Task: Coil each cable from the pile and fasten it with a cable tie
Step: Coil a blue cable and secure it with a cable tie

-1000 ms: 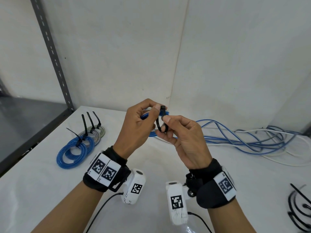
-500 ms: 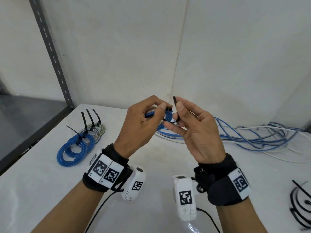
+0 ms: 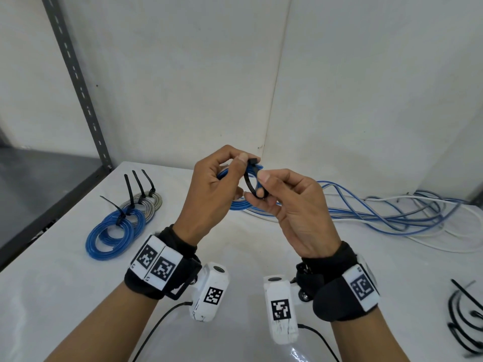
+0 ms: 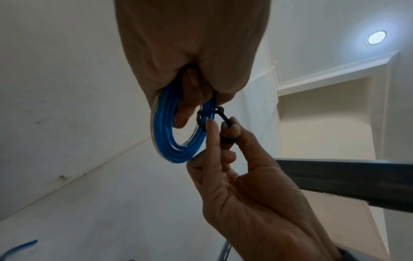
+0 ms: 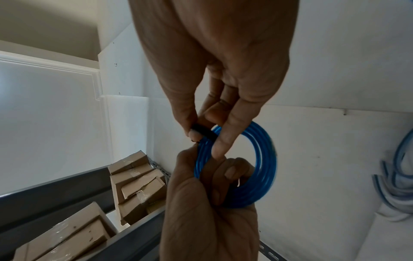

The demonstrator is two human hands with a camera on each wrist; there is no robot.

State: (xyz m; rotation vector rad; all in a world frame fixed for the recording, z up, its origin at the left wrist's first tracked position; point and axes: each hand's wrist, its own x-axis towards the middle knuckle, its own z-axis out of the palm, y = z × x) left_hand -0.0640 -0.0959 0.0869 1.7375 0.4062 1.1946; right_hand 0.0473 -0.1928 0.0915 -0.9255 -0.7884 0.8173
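At the centre of the head view, above the white worktop (image 3: 65,296), the left hand (image 3: 211,197) grips a small blue cable coil (image 4: 170,134) with curled fingers. The right hand (image 3: 290,205) pinches the black cable tie (image 3: 251,181) looped round that coil. Finished coils (image 3: 122,220) lie at the left of the frame, and the loose cable pile (image 3: 379,212) sprawls at the right.

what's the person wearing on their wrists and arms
Both forearms are bare, no sleeves. Each wrist has a black band: the left band carries two white plates with black square codes, the right band one. A white boxy camera hangs under each wrist, the left camera and the right camera, each with a square code and a thin black cable trailing back.
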